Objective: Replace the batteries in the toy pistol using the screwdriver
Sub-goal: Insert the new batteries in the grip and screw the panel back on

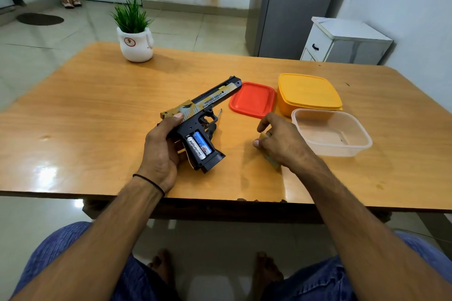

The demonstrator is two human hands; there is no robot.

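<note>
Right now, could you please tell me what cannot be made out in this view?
Head view:
Screwdriver: mostly hidden behind the toy pistol.
Yellowish piece: mostly covered by the right hand; gripped or not, unclear.
Yellow container: lid on, contents hidden.
Batteries: polarity marks too small.

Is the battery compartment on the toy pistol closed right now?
No, the grip of the toy pistol is uncovered, with two batteries showing inside while the left hand holds it.
</note>
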